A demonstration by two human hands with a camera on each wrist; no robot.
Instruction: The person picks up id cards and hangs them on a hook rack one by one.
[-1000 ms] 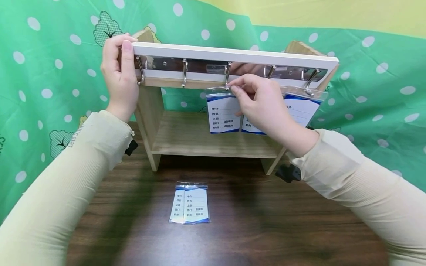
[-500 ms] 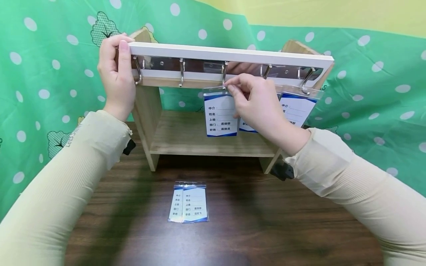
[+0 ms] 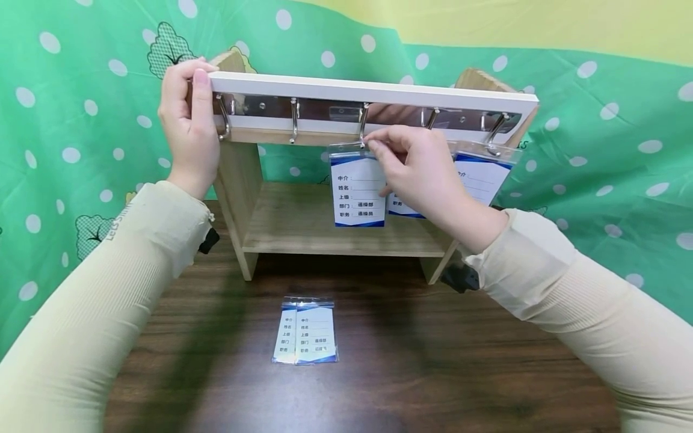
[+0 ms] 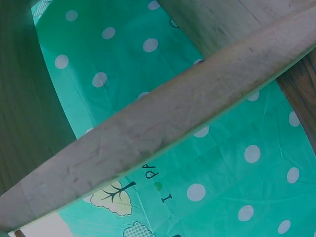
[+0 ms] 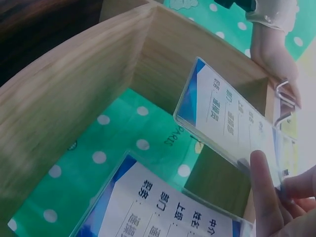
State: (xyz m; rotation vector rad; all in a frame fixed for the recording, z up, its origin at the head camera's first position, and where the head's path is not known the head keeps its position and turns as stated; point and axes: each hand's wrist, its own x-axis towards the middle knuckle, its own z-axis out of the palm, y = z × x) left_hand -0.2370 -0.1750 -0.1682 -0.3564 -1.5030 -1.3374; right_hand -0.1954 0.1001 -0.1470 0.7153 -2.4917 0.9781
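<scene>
My left hand point(image 3: 192, 123) grips the left end of a white hook rail point(image 3: 325, 83), thumb on its front and fingers round the back. My right hand point(image 3: 422, 168) pinches the clear top edge of a badge holder point(image 3: 357, 189) right at the tip of the middle metal hook point(image 3: 363, 123). In the right wrist view its fingers point(image 5: 264, 190) stand close to that badge's top. Another badge holder point(image 3: 406, 206) hangs at the fourth hook, mostly hidden behind my right hand. A third badge holder point(image 3: 483, 177) hangs on the rightmost hook.
The rail tops a wooden shelf stand point(image 3: 341, 231) on a dark wood table point(image 3: 411, 361). Two overlapping badge holders point(image 3: 316, 334) lie on the table in front. Two hooks on the left, one of them a metal hook point(image 3: 294, 120), hold nothing. A green dotted cloth point(image 3: 81, 150) hangs behind.
The badge holder in my right hand has tipped, its lower edge dropping so it faces forward more. Both hands keep their places on the rail and at the middle hook.
</scene>
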